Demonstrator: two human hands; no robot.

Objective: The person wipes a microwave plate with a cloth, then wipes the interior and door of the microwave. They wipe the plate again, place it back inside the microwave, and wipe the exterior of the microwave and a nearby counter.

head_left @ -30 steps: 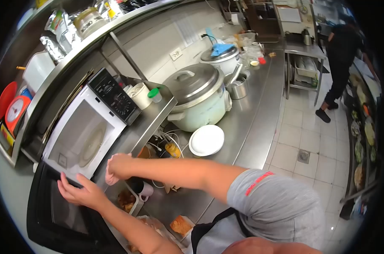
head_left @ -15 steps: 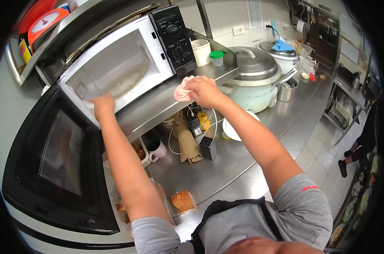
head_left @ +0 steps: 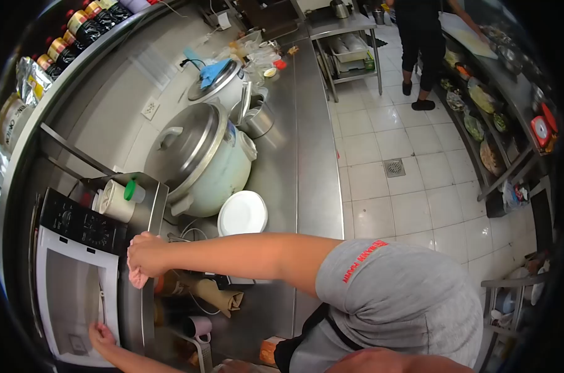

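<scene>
My right hand (head_left: 150,255) is closed around a crumpled pink cloth (head_left: 136,278), just above the metal shelf edge in front of the microwave. My left hand (head_left: 102,336) reaches into the mouth of the open microwave (head_left: 78,233), near its floor and the edge of the glass turntable (head_left: 101,299). Its fingers are small and partly hidden, so I cannot make out whether they grip the turntable. On the shelf next to the microwave's control panel stand a cream container (head_left: 115,200) and a green-lidded cup (head_left: 133,191).
A large lidded rice cooker (head_left: 215,158), a white plate (head_left: 243,213) and a metal pot (head_left: 257,118) stand on the steel counter (head_left: 307,155). Below the shelf are a rolled brown cloth (head_left: 217,296) and a mug (head_left: 198,327). A person (head_left: 418,43) stands across the aisle.
My view has swung right, bringing the aisle and the other person into sight. The pink cloth stays in my right hand. My left hand remains at the microwave's opening.
</scene>
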